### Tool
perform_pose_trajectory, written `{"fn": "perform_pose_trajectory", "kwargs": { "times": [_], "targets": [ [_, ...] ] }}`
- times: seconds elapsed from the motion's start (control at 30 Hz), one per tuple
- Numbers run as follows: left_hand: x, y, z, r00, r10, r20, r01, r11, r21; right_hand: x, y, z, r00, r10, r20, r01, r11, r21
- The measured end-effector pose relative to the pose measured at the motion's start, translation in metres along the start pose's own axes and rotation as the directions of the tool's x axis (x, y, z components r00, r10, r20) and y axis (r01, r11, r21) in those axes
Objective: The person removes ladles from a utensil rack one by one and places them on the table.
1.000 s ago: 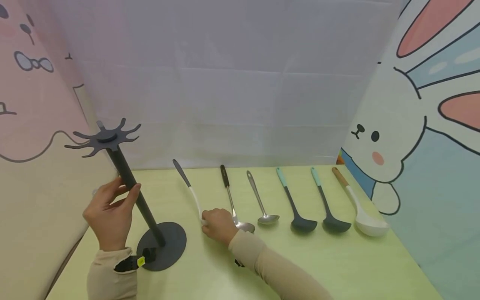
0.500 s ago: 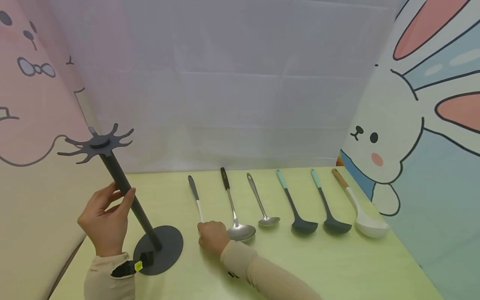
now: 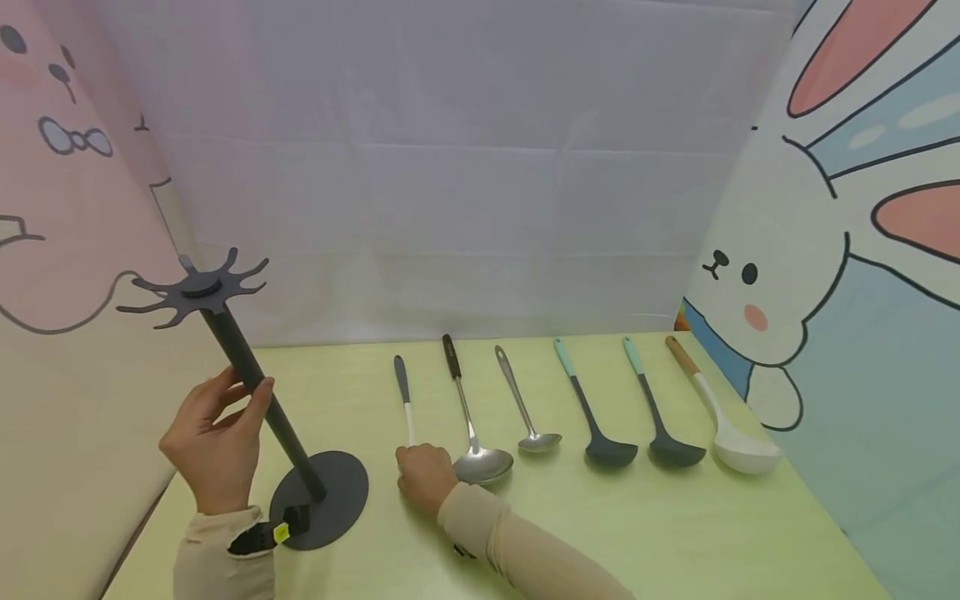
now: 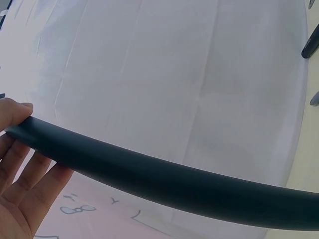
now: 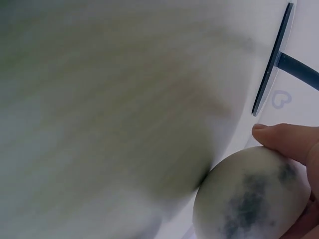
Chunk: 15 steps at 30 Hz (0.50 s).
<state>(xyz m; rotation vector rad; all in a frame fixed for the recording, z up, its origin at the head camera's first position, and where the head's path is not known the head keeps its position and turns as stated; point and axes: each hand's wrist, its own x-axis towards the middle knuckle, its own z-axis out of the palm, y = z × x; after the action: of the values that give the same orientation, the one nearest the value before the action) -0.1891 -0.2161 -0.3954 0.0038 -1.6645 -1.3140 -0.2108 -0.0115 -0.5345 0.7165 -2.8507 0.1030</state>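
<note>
In the head view, my left hand holds the pole of a dark grey utensil stand between thumb and fingers. Curved hooks fan out from the stand's top, and its round base sits on the table. My right hand grips a white ladle with a grey handle, which points toward the back edge. The hand covers its bowl there. In the right wrist view, thumb and fingers hold the rounded white bowl close to the tabletop.
Right of that hand lie a steel ladle with a black handle, a smaller steel ladle, two dark ladles with mint handles, and a white ladle with a wooden handle. A pale curtain hangs behind the table.
The held ladle's handle has swung right and come nearer, now almost in line with its neighbours. My right hand has shifted slightly toward the front. The left hand keeps its hold on the pole.
</note>
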Motion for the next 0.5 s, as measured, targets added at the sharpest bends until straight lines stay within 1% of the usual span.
{"fn": "perform_pose_trajectory", "kwargs": {
  "times": [0.2, 0.33, 0.4, 0.5],
  "targets": [
    [-0.002, -0.0022, 0.0002, 1.0, -0.006, -0.001, 0.005, 1.0, -0.008, 0.0003, 0.0013, 0.0026, 0.999, -0.017, 0.043, 0.016, 1.0, 0.013],
    [-0.0021, -0.0015, 0.0001, 1.0, -0.005, 0.013, 0.005, 1.0, -0.008, 0.0002, 0.0042, 0.0014, 0.997, -0.02, 0.075, 0.013, 0.996, 0.093],
    [-0.0021, -0.0009, -0.0002, 1.0, -0.008, 0.019, 0.009, 1.0, -0.005, -0.0005, 0.0054, -0.0012, 0.997, -0.035, 0.075, 0.024, 0.991, 0.134],
    [-0.0017, 0.0002, -0.0007, 1.0, -0.012, 0.019, 0.012, 1.0, -0.004, -0.0021, 0.0076, -0.0047, 0.997, -0.069, 0.042, 0.061, 0.983, 0.174]
  ]
}}
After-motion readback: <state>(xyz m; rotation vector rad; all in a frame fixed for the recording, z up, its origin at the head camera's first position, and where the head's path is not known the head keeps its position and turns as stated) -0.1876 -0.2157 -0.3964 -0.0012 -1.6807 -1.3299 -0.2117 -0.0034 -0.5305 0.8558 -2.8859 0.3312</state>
